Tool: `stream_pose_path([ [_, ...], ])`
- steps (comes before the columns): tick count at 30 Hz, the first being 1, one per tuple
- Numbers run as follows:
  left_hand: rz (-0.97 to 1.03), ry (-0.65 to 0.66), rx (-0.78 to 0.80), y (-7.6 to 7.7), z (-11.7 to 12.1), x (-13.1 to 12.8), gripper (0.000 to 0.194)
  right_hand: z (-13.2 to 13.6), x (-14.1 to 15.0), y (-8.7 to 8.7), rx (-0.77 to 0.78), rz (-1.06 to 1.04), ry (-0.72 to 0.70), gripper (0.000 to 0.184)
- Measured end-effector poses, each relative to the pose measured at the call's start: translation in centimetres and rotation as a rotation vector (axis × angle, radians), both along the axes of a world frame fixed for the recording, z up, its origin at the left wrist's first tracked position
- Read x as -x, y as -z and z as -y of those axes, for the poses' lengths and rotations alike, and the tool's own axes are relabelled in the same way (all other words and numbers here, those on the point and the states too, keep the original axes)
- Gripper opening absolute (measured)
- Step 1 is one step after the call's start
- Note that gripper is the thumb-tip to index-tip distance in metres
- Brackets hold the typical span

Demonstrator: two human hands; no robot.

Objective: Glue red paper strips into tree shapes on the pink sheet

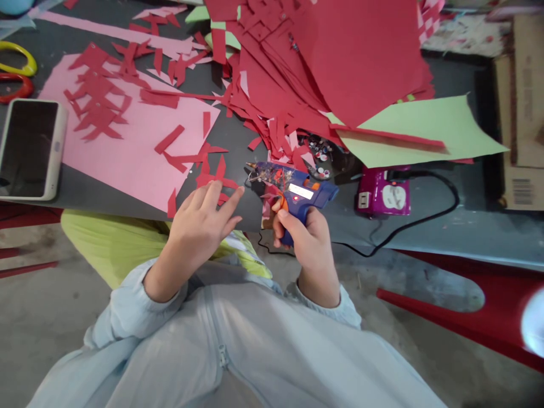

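My right hand [304,229] is wrapped round the handle of a blue hot glue gun [312,195] with an orange trigger. Its nozzle points left and a small red light glows on its side. With fingers stretched out, my left hand [204,218] rests at the table's near edge over a cut red paper piece [215,170], partly hidden beneath the fingers. Left of that lies a pink paper sheet [144,153] bearing a group of red paper cutouts [97,96] and loose red strips. Wobbly eyes [321,150] lie in a pile just beyond the glue gun.
Red paper sheets [361,56] and a light green sheet [425,130] cover the back. A purple power adapter [385,195] with a black cable [429,218] stands at right, near cardboard [525,130]. At left are a phone [29,147] and scissors with yellow handles [25,59].
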State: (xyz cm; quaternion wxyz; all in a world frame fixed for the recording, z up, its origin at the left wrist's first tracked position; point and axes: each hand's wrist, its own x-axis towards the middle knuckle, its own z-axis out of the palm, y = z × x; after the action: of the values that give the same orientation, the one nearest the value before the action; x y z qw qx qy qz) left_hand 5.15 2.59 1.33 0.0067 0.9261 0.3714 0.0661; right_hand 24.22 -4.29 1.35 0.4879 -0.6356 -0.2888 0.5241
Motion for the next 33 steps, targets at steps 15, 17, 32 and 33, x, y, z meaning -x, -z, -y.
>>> stream_pose_path([
  [15,0.045,-0.033,0.062,0.2,-0.2,0.1,0.048,0.1,-0.1,0.2,-0.006,-0.003,0.002,0.019],
  [17,0.053,-0.019,0.051,0.2,-0.3,0.2,0.046,0.1,-0.1,0.3,-0.006,-0.004,0.002,0.019],
  [32,0.300,0.101,-0.009,-0.6,0.4,2.0,0.021,0.2,-0.3,0.4,-0.009,0.008,-0.010,0.020],
  [33,0.283,0.114,-0.018,-0.4,0.6,1.8,0.023,0.2,-0.3,0.3,-0.007,0.006,-0.009,0.021],
])
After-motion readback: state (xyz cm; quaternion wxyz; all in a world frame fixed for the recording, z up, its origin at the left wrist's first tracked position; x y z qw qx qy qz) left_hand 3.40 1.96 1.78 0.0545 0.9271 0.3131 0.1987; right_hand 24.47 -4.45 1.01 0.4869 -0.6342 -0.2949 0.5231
